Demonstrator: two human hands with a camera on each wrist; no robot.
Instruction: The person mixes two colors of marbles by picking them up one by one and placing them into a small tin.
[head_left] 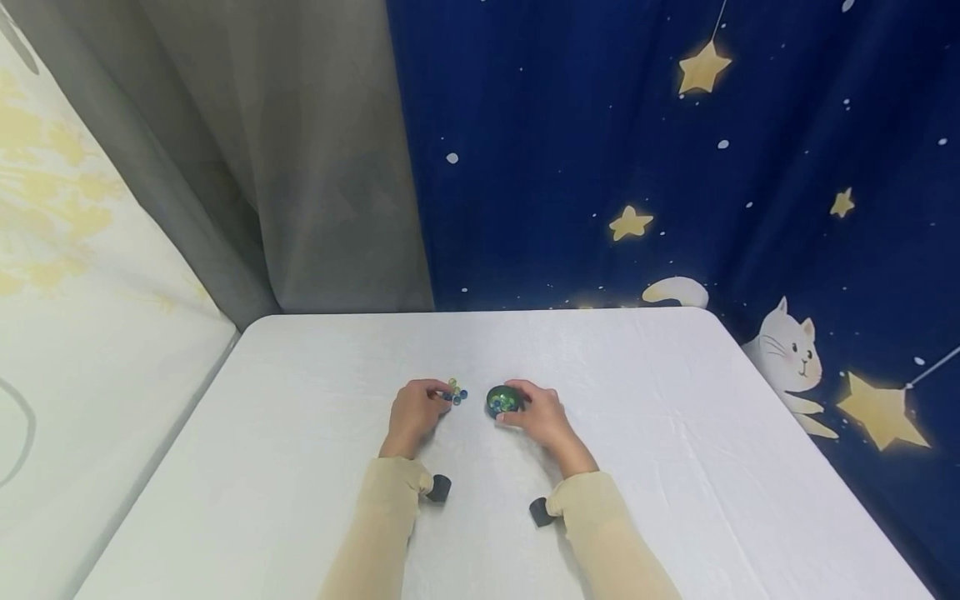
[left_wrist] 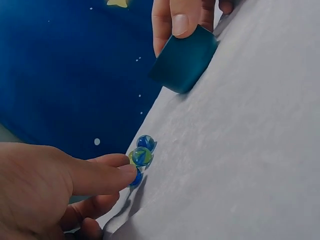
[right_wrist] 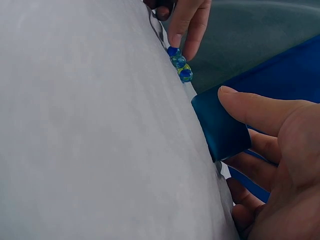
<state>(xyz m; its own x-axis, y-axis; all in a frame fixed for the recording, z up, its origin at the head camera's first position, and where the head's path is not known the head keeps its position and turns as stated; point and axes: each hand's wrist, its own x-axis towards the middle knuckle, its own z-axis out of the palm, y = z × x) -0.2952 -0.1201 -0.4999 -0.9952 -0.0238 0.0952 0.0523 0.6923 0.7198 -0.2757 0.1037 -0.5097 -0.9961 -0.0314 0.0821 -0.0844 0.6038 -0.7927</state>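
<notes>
My left hand (head_left: 417, 412) is at a small cluster of glass marbles (head_left: 457, 393) on the white table, with thumb and forefinger pinching a dark blue marble (left_wrist: 135, 178). The other marbles, clear with blue or yellow-green swirls, lie right beside the fingertips. To their right, my right hand (head_left: 542, 412) grips a small green-teal cup (right_wrist: 220, 125) by its side, thumb on the near side and fingers behind. The cup stands on the table with its mouth up, and several blue marbles (head_left: 498, 407) show inside it in the head view.
A white cloth covers the table (head_left: 300, 500), with slight wrinkles at the right. Behind it hang a grey curtain (head_left: 330, 167) and a dark blue curtain (head_left: 540, 167) with stars. Dark wrist cameras (head_left: 439, 488) sit at both cuffs.
</notes>
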